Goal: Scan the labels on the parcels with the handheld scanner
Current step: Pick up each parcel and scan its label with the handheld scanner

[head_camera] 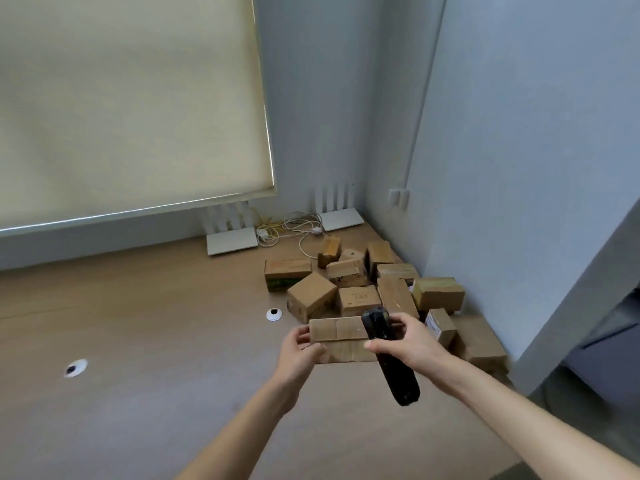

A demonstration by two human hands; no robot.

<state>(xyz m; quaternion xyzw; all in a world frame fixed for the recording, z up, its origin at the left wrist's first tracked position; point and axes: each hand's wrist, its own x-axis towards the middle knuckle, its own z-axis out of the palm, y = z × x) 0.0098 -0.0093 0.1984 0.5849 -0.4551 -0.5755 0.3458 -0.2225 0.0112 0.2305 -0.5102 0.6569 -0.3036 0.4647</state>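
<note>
In the corner of the wooden worktop (145,323), where two pale walls meet, a heap of cardboard parcels (363,285) lies jumbled, some flat, some tipped on edge, so their labels face every way. That is probably why one flat parcel (337,336) is lifted clear of the heap: the left hand (299,351) grips its left end, thumb on the near side and fingers curled round the far edge, tilting a broad face up toward the head camera. The right hand (410,341) is wrapped round the black handheld scanner (389,358), whose head sits against the parcel's right end while its handle points back toward the person. Holding it so close suggests the beam is meant for a label on this face, though the blur makes it hard to tell whether a label is actually there. Behind the heap, white cables (294,226) coil between two white routers (232,240), and two round grommets (274,314) are set in the worktop to the left, well apart from the parcels. Most of the heap looks yet to be scanned.
</note>
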